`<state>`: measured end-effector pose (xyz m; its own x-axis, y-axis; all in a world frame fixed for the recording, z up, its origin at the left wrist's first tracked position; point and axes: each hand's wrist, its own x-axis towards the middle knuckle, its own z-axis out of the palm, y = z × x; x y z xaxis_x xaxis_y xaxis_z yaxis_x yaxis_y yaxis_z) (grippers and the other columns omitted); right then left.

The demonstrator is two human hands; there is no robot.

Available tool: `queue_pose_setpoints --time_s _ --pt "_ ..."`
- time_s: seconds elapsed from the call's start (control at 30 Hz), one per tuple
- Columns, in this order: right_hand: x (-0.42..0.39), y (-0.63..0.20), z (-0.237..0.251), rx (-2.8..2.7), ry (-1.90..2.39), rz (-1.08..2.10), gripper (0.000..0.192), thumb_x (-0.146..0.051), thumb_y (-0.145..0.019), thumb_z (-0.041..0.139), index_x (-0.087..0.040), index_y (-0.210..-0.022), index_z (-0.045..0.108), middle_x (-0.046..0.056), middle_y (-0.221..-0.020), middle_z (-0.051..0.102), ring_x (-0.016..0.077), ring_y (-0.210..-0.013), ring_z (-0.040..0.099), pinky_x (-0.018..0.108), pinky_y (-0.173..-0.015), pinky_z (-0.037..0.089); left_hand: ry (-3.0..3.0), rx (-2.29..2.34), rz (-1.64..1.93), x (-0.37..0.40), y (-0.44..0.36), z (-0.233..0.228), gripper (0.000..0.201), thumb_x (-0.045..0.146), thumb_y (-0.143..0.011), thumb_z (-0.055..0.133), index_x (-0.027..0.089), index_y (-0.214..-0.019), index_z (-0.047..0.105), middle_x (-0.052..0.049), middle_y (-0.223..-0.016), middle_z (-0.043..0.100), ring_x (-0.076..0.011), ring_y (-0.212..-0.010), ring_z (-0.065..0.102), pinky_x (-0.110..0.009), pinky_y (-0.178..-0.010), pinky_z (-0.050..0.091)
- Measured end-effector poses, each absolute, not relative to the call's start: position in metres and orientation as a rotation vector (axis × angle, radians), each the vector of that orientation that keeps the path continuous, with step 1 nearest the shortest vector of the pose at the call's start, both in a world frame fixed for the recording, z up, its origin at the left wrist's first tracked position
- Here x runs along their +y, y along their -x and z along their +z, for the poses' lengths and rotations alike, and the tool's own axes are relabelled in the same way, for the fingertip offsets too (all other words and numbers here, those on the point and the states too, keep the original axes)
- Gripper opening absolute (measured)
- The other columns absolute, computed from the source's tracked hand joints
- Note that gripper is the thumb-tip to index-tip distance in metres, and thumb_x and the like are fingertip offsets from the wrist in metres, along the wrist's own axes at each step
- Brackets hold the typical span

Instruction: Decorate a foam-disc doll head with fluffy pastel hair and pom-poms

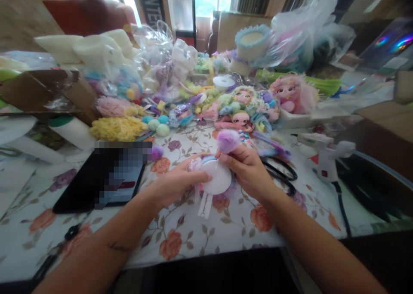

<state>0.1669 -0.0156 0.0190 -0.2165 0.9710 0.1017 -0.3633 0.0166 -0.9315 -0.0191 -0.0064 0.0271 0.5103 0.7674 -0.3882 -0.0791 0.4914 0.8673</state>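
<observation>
My left hand is closed on a round white disc with pastel trim round its edge, the thumb lying across the flat face. A white printed tag hangs from the disc's lower side. My right hand pinches at the disc's upper right edge, and a fluffy purple pom-pom stands just above those fingertips. Whether the pom-pom is joined to the disc is hidden by the fingers. A second purple pom-pom lies on the cloth beside the tablet.
A black tablet lies at left on the flowered tablecloth. Black-handled scissors and a corded white glue gun are at right. Behind are yellow yarn, doll heads, a ribbon spool and plastic bags.
</observation>
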Motion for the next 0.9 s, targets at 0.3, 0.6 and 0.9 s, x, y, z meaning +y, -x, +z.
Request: queue_pose_setpoints --time_s 0.3,0.6,0.9 --pt "-0.0171 -0.1682 0.0115 -1.241 0.896 1.385 0.018 -0.038 -0.083 0.076 -0.024 -0.093 0.077 0.002 -0.091 0.073 0.0158 -0.078 0.062 0.027 -0.068 0.05 -0.801 0.882 0.675 -0.0068 0.0164 0.0262 0.041 0.03 -0.077 0.074 0.023 -0.118 0.067 0.001 -0.077 0.068 -0.0126 -0.065 0.06 -0.02 -0.052 0.045" --pt "-0.0171 -0.1655 0.0113 -1.254 0.921 1.34 0.014 -0.036 -0.082 0.075 -0.023 -0.087 0.077 0.001 -0.086 0.071 0.0152 -0.076 0.059 0.027 -0.067 0.048 -0.873 0.862 0.703 -0.01 0.0108 0.0301 0.035 0.047 -0.082 0.072 0.018 -0.102 0.073 -0.003 -0.087 0.074 -0.0171 -0.08 0.066 -0.022 -0.065 0.051" --pt "-0.0171 -0.165 0.0108 -1.306 0.958 1.277 0.016 -0.038 -0.082 0.074 -0.023 -0.087 0.076 0.003 -0.089 0.07 0.0171 -0.077 0.059 0.029 -0.067 0.049 -0.944 0.88 0.725 -0.0108 0.0112 0.0278 0.04 0.052 -0.083 0.069 0.019 -0.107 0.072 -0.003 -0.098 0.076 -0.0238 -0.101 0.068 -0.025 -0.072 0.051"
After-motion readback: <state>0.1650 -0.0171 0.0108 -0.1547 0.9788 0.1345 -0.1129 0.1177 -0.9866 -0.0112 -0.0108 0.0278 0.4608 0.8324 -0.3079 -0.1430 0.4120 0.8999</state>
